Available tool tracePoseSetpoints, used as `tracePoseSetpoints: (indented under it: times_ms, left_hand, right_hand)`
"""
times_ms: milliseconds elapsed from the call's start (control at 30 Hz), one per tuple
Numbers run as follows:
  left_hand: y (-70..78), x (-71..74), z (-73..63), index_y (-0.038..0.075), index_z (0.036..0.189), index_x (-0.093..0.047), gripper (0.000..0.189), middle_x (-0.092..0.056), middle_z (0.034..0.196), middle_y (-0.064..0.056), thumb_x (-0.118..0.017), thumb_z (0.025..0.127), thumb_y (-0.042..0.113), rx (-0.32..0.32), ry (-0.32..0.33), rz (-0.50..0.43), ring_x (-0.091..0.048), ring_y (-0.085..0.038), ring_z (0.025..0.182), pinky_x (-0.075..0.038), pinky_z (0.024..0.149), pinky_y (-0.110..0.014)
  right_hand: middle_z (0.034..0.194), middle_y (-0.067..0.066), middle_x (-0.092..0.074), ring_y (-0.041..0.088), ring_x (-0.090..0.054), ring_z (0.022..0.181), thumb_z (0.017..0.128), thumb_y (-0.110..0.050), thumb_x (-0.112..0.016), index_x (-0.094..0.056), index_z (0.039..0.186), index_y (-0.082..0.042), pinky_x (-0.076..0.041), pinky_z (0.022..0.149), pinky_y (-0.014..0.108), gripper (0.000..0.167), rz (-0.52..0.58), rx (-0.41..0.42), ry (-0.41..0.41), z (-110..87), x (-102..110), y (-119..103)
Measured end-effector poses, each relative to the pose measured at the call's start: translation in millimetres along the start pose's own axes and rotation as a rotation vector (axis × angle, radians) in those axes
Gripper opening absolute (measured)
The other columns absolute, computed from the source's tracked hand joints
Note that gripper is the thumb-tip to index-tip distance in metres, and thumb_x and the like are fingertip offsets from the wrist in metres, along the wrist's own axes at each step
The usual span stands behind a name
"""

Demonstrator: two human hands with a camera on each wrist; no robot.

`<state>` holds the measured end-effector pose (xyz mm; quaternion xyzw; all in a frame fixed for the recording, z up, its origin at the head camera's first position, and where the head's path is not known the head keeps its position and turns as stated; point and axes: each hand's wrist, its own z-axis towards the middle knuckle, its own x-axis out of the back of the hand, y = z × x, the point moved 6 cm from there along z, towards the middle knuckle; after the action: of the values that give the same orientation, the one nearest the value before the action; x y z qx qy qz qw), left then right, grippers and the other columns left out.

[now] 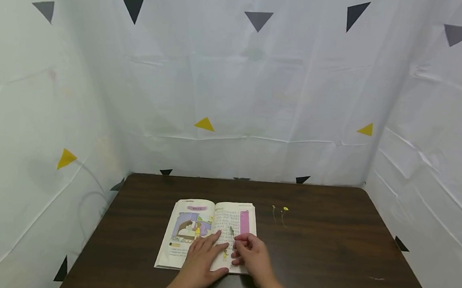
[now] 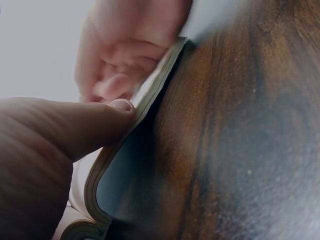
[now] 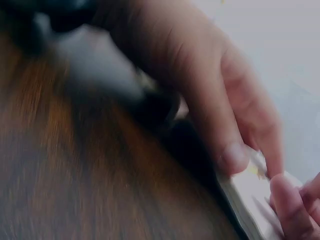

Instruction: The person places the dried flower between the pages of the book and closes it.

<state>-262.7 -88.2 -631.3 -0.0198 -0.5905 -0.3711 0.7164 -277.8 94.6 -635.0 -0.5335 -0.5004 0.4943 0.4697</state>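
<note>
An open book (image 1: 177, 259) lies on the table, its left page bearing a coloured picture and its right page rows of text. My left hand (image 1: 201, 261) rests across the lower middle with fingers spread, pressing the pages. Its thumb (image 2: 107, 122) lies at the book's near edge. Over the right page, my right hand (image 1: 252, 256) curls with thumb and index fingertip together. A small green sprig (image 1: 231, 231) lies on the text, its lower end right at those fingertips. The other right fingers (image 2: 130, 65) are bent in close above the page edge.
Two thin-stemmed flowers (image 1: 283, 215), one yellow-headed, lie on the dark wooden table (image 1: 327, 260) right of the book. White sheeting (image 1: 251, 91) with black, grey and yellow triangles hangs behind the table and along both sides.
</note>
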Motion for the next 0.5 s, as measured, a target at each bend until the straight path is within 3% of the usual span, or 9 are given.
tracePoseSetpoints:
  times_ms: [267,400,500]
  left_hand:
    - [1.4,-1.6,3.0,0.024,0.145,-0.068,0.062,-0.051,0.168,-0.009,-0.085,0.090,0.047,-0.014,0.016,0.015,-0.050,-0.033,0.148,-0.033,0.125,-0.065]
    - [-0.8,-1.2,2.2,0.021,0.139,-0.066,0.059,-0.053,0.163,-0.012,-0.086,0.089,0.047,0.026,0.002,-0.017,-0.049,-0.034,0.150,-0.032,0.127,-0.065]
    - [-2.7,-0.6,0.6,0.019,0.134,-0.062,0.060,-0.054,0.159,-0.013,-0.088,0.088,0.046,0.055,-0.002,-0.042,-0.049,-0.036,0.149,-0.031,0.127,-0.065]
  right_hand:
    - [0.092,0.023,-0.073,0.016,-0.067,0.065,0.103,-0.008,-0.073,-0.072,0.114,0.005,-0.060,0.048,0.031,0.017,-0.088,0.045,0.032,2.0,2.5,4.4]
    - [0.087,0.016,-0.075,0.009,-0.062,0.063,0.101,-0.009,-0.076,-0.077,0.111,0.000,-0.054,0.050,0.024,0.014,-0.236,0.123,0.041,0.0,-1.4,0.8]
    - [0.088,0.009,-0.076,0.004,-0.062,0.070,0.099,-0.008,-0.078,-0.080,0.111,-0.003,-0.051,0.061,0.018,0.013,-0.334,0.178,0.034,-1.7,-5.3,-1.5]
